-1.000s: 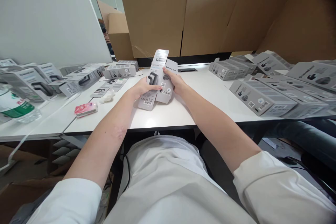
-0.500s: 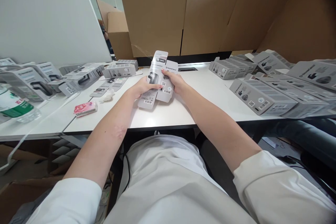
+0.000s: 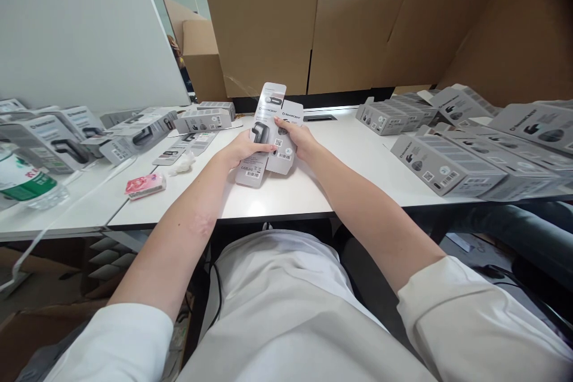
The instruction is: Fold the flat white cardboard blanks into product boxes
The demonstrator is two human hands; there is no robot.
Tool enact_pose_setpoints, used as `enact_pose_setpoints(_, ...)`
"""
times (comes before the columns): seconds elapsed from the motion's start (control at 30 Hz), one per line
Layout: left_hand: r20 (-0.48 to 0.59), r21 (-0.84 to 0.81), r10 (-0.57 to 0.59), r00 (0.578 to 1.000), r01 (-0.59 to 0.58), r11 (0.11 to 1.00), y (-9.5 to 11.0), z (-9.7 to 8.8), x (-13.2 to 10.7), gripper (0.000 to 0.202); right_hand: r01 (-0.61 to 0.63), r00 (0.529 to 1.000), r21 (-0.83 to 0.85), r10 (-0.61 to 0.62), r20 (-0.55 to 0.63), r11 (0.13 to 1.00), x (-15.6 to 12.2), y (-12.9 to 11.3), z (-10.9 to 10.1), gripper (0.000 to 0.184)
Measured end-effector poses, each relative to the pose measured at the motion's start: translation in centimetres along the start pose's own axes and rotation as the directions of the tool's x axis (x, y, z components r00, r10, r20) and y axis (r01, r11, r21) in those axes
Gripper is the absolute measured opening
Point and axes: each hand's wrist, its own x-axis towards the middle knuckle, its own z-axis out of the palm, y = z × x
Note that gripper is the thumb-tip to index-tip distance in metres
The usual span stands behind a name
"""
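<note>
Both hands hold grey flattened product cartons over the middle of the white table (image 3: pixel 313 185). My left hand (image 3: pixel 242 148) grips the longer carton (image 3: pixel 262 125), which stands tilted with its hang tab up and its lower end on the table. My right hand (image 3: pixel 301 138) holds a second, shorter carton (image 3: pixel 286 152) that overlaps the first on its right side. The fingers of both hands are closed around the cartons' edges.
Rows of finished grey boxes (image 3: pixel 443 164) lie at the right and more boxes (image 3: pixel 138 134) at the left. A pink packet (image 3: pixel 145 185) and a crumpled white bit (image 3: pixel 183 164) lie left of my hands. A water bottle (image 3: pixel 22 182) stands at the far left. Cardboard sheets (image 3: pixel 358 18) rise behind.
The long carton has shifted only slightly in my left hand, its top tilting a little. Both hands stay in the same place.
</note>
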Motion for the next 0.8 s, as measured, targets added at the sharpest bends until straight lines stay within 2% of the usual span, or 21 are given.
enact_pose_setpoints(0.13,-0.016,0.006,0.021,1.0,-0.021,1.0,0.17,-0.02,-0.09,0.082,-0.008,1.0,0.015,0.008,0.018,1.0,-0.23,-0.14,0.11,0.039)
enact_pose_setpoints(0.23,-0.025,-0.009,0.025,0.999,-0.025,1.0,0.17,-0.01,-0.11,0.082,-0.028,0.998,0.008,0.028,0.05,1.0,-0.43,-0.28,0.13,0.042)
enact_pose_setpoints(0.4,-0.044,-0.047,0.026,0.999,-0.028,0.999,0.25,0.02,-0.11,0.081,-0.061,0.994,-0.029,0.063,0.093,0.998,-0.41,-0.19,0.02,0.038)
enact_pose_setpoints(0.8,-0.017,-0.051,0.02,1.0,-0.021,0.998,0.05,0.07,-0.03,0.076,-0.024,0.998,-0.074,0.028,0.049,0.997,-0.05,0.02,-0.24,0.02)
